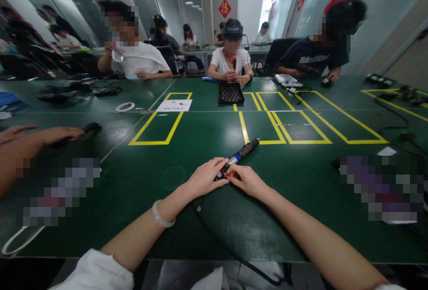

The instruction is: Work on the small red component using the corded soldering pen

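Observation:
A dark electric screwdriver (241, 155) with a blue band and an orange part near its base lies on the green table (187, 200), its tip pointing away to the right. My left hand (205, 177) rests on its near end, fingers curled over the handle. My right hand (246, 179) meets it from the other side, fingertips pinched on the same end by the orange part. A black cable (220, 241) runs from the tool toward me. I wear a pale bangle (162, 217) on the left wrist.
Yellow tape rectangles (160, 122) mark the table. A black tray (230, 93) sits before the person opposite. A white tape ring (125, 107) and a paper sheet (174, 105) lie left of it. Another person's hand (50, 136) reaches in from the left; cables (397, 125) lie at right.

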Available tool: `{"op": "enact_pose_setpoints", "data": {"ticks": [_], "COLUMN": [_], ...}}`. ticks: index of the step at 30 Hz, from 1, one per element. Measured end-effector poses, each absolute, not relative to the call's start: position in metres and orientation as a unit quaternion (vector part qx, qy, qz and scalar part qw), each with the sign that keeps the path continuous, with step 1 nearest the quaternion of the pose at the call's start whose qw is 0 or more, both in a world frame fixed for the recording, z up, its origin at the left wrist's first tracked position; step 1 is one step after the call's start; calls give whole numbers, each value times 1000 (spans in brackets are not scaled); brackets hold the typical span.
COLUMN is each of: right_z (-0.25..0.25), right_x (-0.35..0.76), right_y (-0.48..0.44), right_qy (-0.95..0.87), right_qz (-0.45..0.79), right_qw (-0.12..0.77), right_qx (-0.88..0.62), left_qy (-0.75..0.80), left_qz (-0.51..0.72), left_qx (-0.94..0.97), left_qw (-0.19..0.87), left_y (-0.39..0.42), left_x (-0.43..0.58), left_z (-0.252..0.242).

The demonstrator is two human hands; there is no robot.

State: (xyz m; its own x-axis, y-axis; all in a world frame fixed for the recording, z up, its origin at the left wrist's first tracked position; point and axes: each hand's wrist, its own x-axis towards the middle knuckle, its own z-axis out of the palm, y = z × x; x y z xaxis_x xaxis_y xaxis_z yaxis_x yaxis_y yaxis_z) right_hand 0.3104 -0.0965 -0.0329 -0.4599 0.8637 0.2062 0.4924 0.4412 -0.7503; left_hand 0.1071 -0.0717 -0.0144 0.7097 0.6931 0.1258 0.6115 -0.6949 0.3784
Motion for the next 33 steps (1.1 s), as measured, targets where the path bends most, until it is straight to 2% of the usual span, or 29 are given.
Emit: {"op": "enact_pose_setpoints", "data": {"ticks": [10,17,33], "right_z": [-31,-29,-31], "right_x": [310,312,314], "right_y": [-100,-100,-99], "right_qy": [-787,-800,-821], "right_qz": [276,270,257], "right_qw": [314,290,264], "right_qx": [-454,-451,-437], "left_qy": [379,449,729], "left_qz": [125,123,73], "left_qx": [907,881,680], "left_qw": [132,82,-31], "left_y": [-71,-40,48], "left_x": [111,93,-82], "left_z": [-16,-18,-25]}}
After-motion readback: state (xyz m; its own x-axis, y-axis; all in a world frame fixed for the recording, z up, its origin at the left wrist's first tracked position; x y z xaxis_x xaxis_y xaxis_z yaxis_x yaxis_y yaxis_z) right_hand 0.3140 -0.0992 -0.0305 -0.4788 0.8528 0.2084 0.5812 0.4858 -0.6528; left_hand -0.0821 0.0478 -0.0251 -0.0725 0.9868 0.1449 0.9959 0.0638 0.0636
